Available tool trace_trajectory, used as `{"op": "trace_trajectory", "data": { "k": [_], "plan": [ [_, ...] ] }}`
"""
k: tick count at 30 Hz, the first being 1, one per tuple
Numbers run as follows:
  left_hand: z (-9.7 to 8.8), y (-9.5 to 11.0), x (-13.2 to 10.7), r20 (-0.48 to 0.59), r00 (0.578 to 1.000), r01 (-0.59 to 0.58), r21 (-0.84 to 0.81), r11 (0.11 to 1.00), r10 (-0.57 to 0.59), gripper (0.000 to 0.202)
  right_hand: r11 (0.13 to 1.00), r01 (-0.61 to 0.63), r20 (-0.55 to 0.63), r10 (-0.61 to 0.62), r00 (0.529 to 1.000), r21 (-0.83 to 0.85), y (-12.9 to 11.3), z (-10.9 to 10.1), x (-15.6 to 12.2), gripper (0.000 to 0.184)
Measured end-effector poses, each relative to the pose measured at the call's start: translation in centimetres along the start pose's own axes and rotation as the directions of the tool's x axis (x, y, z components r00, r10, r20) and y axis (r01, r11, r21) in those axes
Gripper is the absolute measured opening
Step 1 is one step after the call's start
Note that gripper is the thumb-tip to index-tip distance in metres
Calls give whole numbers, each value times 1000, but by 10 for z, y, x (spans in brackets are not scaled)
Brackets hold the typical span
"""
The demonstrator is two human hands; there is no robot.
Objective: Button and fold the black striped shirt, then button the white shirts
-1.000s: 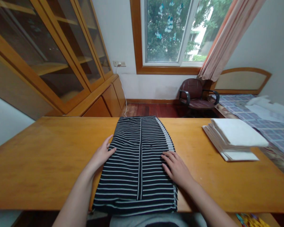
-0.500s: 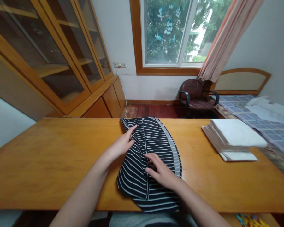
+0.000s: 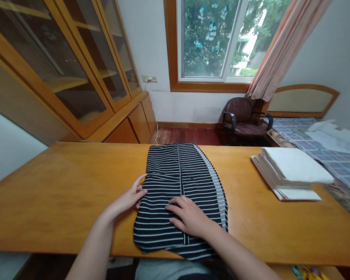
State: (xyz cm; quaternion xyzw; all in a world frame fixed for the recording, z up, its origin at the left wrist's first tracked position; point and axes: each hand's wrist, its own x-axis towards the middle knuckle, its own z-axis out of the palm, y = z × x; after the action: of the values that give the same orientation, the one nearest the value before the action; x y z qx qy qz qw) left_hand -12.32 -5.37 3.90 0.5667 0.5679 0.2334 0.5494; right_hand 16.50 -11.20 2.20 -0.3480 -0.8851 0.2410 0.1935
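Striped cloth [image 3: 165, 165] under the open, loosely spread right hand [image 3: 191, 217], left hand [image 3: 130, 197] at its left edge, grip unclear tbh

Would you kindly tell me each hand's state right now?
Left hand: touching the striped cloth; whether gripping cannot be told.
Right hand: open, resting on the striped cloth.

A glass-doored cabinet [image 3: 90, 74] stands left of the daylit window [image 3: 210, 42].

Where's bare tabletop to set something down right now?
Widest: the left side of the table, left of the left hand and striped cloth. Another patch lies between the cloth and the white stack. Crowded: the middle, where the right hand rests on the cloth.
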Motion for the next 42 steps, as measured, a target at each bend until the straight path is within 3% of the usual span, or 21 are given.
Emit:
{"op": "trace_trajectory", "data": {
  "k": [6,10,13,17,21,26,35,37,39,42],
  "plan": [
    [11,-12,-44,169,986,20,-37,999,-14,98,1000,-14,-25,15,1000,18,9,7,-2,33],
    [21,-11,-61,143,989,-55,77,996,44,94,994,-32,-50,37,998,103,9,4,-1,34],
    [28,-4,-59,94,987,-139,97,986,130,90,969,-69,-98,94,991,237,10,5,2,32],
    [42,19,-44,98,989,-126,163,979,111,87,877,-109,-160,206,965,468,10,4,4,30],
    [56,39,-28,122,990,-80,39,996,75,89,814,-75,-93,156,983,576,5,-2,3,37],
    [58,32,-15,176,983,81,-147,986,-55,83,888,-61,43,47,998,456,-2,-9,6,51],
    [21,10,-7,157,987,53,-169,984,-26,90,971,0,133,-32,991,239,-6,-8,17,39],
    [7,-1,6,84,996,8,-99,995,0,86,974,-6,125,-23,992,227,-7,-8,18,33],
    [-7,-14,26,-110,992,-65,-14,998,63,72,974,-25,108,0,994,227,-6,-7,19,29],
    [-26,-31,62,-346,934,-55,114,992,91,58,966,-55,70,38,997,251,-2,-3,20,30]
  ]
}}
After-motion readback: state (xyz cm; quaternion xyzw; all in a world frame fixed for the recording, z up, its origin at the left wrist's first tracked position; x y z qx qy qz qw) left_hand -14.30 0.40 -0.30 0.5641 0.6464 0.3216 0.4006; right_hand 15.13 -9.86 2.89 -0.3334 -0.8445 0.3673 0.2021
